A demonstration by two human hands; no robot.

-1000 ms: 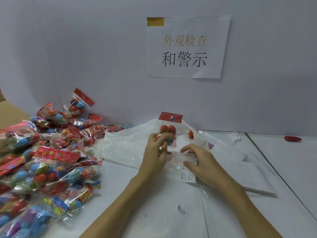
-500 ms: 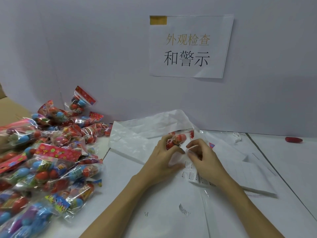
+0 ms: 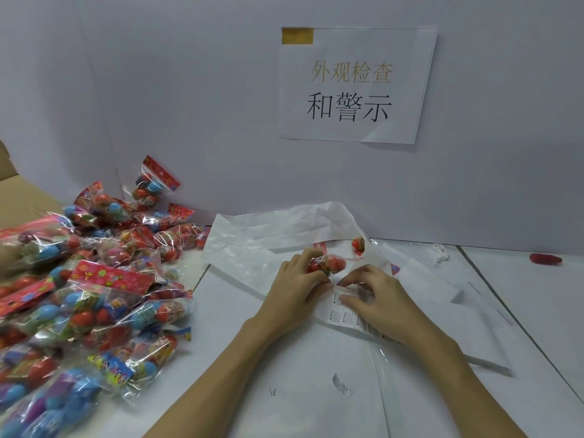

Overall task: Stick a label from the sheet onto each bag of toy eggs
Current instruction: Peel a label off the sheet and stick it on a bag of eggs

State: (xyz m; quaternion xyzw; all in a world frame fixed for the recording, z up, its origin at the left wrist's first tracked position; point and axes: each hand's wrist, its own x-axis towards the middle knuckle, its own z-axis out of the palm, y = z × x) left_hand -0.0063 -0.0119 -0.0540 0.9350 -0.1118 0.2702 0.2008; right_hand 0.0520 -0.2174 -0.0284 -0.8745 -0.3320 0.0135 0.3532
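Head view, hands: the left hand grips a small clear plastic bag of red toy eggs against the table, fingers curled over it. The right hand rests on the label sheet, thumb and forefinger pinched together at the sheet's upper edge just beside the bag, apparently on a label; whether one is lifted free cannot be told.

Head view, label sheet: white backing sheet printed with small black-text warning labels, lying flat under the right hand, partly hidden by it.

Head view, bag in hand: near the middle of the white table, lying on a crumpled white plastic sack. No label is visible on it.

Head view, stock: large heap of clear bags of blue and red toy eggs with red patterned header cards on the left of the table, well apart from the hands. Whether any carries a label is too small to tell.

Head view, sack contents: one further red egg shows inside the sack's opening.

Head view, surroundings: white paper sign with Chinese characters on the grey wall; a small red object far right.

Progress, judged: one bag mid-labelling; the sticker is not yet on. The heap suggests most of the job remains.
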